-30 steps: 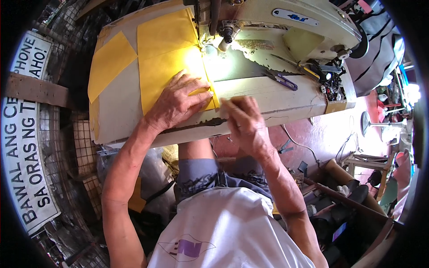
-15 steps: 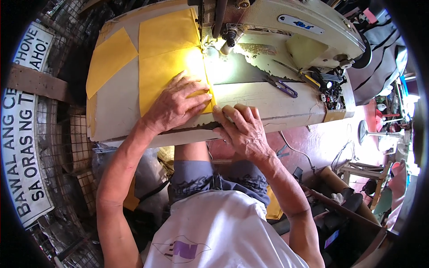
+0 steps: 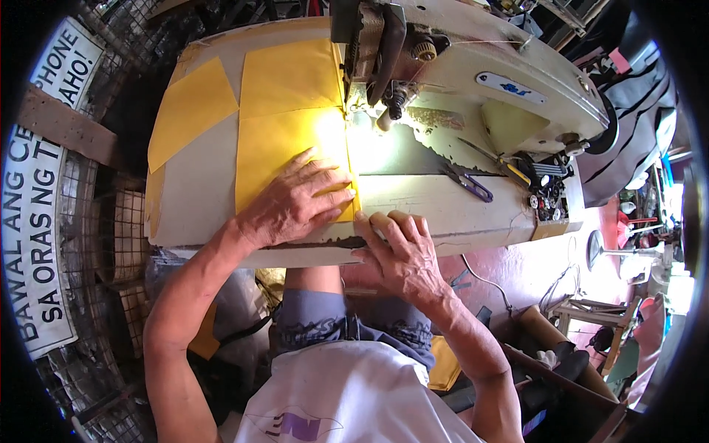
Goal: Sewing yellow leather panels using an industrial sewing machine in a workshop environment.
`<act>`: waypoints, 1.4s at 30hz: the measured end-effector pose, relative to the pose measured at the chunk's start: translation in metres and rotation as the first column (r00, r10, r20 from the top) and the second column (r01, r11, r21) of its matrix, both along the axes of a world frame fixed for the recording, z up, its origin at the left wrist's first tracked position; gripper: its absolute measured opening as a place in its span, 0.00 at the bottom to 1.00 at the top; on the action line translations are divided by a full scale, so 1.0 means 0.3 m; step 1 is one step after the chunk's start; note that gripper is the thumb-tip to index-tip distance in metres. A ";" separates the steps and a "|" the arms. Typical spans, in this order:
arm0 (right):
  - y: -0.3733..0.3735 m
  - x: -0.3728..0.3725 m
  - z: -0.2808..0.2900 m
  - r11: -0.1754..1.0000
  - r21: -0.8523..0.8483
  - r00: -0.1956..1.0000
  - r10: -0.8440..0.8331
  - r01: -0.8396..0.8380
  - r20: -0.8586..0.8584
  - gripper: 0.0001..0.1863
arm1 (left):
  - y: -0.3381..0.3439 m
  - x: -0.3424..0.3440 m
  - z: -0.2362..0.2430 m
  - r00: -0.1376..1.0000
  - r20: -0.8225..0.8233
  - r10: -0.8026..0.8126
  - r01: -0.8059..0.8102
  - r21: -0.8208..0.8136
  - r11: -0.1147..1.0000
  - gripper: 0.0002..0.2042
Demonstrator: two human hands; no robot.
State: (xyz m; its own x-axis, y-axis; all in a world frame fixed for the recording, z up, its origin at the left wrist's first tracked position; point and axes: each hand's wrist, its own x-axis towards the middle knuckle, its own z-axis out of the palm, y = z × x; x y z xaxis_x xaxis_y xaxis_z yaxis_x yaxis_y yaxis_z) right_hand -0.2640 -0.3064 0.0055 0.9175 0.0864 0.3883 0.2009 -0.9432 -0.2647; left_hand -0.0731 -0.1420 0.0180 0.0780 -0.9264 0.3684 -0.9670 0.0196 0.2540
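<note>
Yellow sheet material, with a seam or join across it, lies on the sewing machine table. Its right edge runs up to the sewing machine, where a bright lamp washes out the needle area. My left hand rests flat on the near part of the sheet, fingers spread and nothing held. Beside the sheet's near right corner is my right hand. Its index fingertip touches that corner or the table right by it; the other fingers are bent and the thumb stands apart at the table's front edge.
Another yellow piece lies on the table's left. Purple-handled thread snips, a yellow-handled tool and several bobbins sit to the right. A wire mesh wall with a sign stands at left.
The view has shifted, so the table and machine sit lower in the picture. Both hands keep nearly the same places against the yellow sheet.
</note>
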 end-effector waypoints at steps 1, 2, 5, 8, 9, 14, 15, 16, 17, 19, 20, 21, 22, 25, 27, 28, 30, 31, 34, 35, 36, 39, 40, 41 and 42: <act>0.001 0.002 0.004 1.000 -0.007 1.000 0.006 -0.006 -0.001 0.27 | 0.002 0.002 0.002 1.000 -0.014 0.001 -0.001 0.008 1.000 0.15; 0.000 0.002 0.012 1.000 -0.004 1.000 0.008 -0.008 0.000 0.27 | 0.001 0.002 0.004 1.000 -0.013 0.003 -0.003 0.011 1.000 0.15; -0.003 0.008 0.027 1.000 -0.011 0.999 0.013 -0.014 -0.036 0.29 | 0.000 0.002 0.006 1.000 -0.014 0.008 -0.008 0.028 1.000 0.16; -0.018 0.028 0.034 1.000 -0.017 0.998 0.018 -0.019 -0.065 0.29 | -0.014 0.020 0.003 0.999 -0.035 0.003 -0.002 0.013 1.000 0.15; -0.018 0.037 0.032 1.000 -0.012 0.998 0.013 -0.013 -0.057 0.29 | -0.020 0.032 0.000 0.999 -0.032 -0.005 0.005 0.000 1.000 0.15; -0.029 0.081 0.025 0.999 -0.020 0.999 0.026 -0.026 -0.035 0.26 | -0.039 0.075 0.009 1.000 -0.031 -0.001 0.000 -0.014 1.000 0.14; -0.030 0.089 0.030 1.000 -0.026 0.999 0.016 -0.017 -0.049 0.25 | -0.043 0.084 0.010 0.999 -0.038 0.000 0.000 -0.011 1.000 0.14; -0.030 0.098 0.038 1.000 -0.027 0.999 0.013 -0.014 -0.048 0.25 | -0.044 0.094 0.008 0.999 -0.038 -0.003 0.003 -0.012 1.000 0.14; -0.032 0.108 0.045 1.000 -0.019 0.998 0.013 -0.014 -0.056 0.25 | -0.044 0.104 0.005 1.000 -0.014 -0.001 0.001 0.008 1.000 0.14; -0.039 0.126 0.050 1.000 -0.011 0.998 0.010 -0.011 -0.065 0.25 | -0.050 0.122 0.002 1.000 0.010 -0.001 0.001 0.029 1.000 0.15; -0.045 0.135 0.049 1.000 -0.012 0.997 0.014 -0.015 -0.070 0.25 | -0.056 0.132 0.002 1.000 0.019 0.006 -0.007 0.033 0.999 0.15; -0.052 0.144 0.049 1.000 -0.013 0.997 0.017 -0.018 -0.076 0.25 | -0.062 0.141 0.002 1.000 0.027 0.013 -0.014 0.038 0.999 0.15; -0.056 0.153 0.052 1.000 -0.011 0.997 0.016 -0.017 -0.076 0.25 | -0.068 0.148 0.001 1.000 0.027 0.011 -0.012 0.040 0.999 0.15; -0.073 0.180 0.060 1.000 0.015 0.994 0.012 -0.011 -0.107 0.25 | -0.086 0.174 0.000 1.000 -0.018 0.020 -0.019 0.039 0.999 0.14; -0.077 0.202 0.063 1.000 -0.017 0.998 0.017 -0.018 -0.061 0.24 | -0.086 0.198 0.003 1.000 -0.013 0.015 -0.014 0.068 0.998 0.14; -0.080 0.209 0.061 1.000 -0.020 0.998 0.017 -0.018 -0.062 0.24 | -0.089 0.208 0.002 1.000 -0.015 0.016 -0.015 0.065 0.998 0.14; -0.086 0.225 0.060 1.000 -0.024 0.997 0.008 -0.010 -0.083 0.27 | -0.095 0.228 0.006 0.999 -0.033 0.026 -0.025 0.022 0.999 0.13; -0.089 0.235 0.056 1.000 -0.028 0.996 0.011 -0.013 -0.084 0.27 | -0.096 0.242 0.002 1.000 -0.015 0.017 -0.017 0.030 0.999 0.13; -0.096 0.270 0.051 0.999 -0.046 0.999 0.023 -0.025 -0.041 0.25 | -0.097 0.274 0.013 1.000 -0.031 0.007 -0.004 0.070 0.998 0.13; -0.098 0.280 0.057 1.000 -0.025 0.998 0.017 -0.019 -0.057 0.26 | -0.102 0.283 0.011 1.000 -0.017 0.003 -0.002 0.057 0.998 0.13; -0.099 0.291 0.061 1.000 -0.004 0.997 0.012 -0.012 -0.074 0.27 | -0.108 0.294 0.006 1.000 -0.020 0.005 -0.004 0.045 0.999 0.13; -0.105 0.330 0.048 1.000 0.012 0.996 0.010 -0.009 -0.085 0.27 | -0.117 0.333 -0.014 0.999 -0.037 -0.024 0.026 0.050 0.998 0.15; -0.105 0.340 0.049 1.000 0.029 0.995 0.006 -0.003 -0.095 0.27 | -0.120 0.346 -0.013 0.999 -0.035 -0.020 0.021 0.042 0.999 0.15; -0.104 0.348 0.052 1.000 0.009 0.995 -0.009 0.010 -0.104 0.26 | -0.123 0.358 -0.011 0.999 -0.043 -0.025 0.027 0.050 0.998 0.15; -0.105 0.352 0.055 1.000 0.002 0.995 -0.007 0.007 -0.103 0.26 | -0.129 0.368 -0.009 0.998 -0.051 -0.030 0.033 0.059 0.998 0.16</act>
State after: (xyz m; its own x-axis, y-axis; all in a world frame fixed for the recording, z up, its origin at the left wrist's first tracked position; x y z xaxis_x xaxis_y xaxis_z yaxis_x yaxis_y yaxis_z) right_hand -0.1584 -0.3379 0.0220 0.9531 0.0789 0.2922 0.1657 -0.9439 -0.2857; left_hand 0.0373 -0.1805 0.0153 0.0654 -0.9489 0.3086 -0.9521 0.0332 0.3038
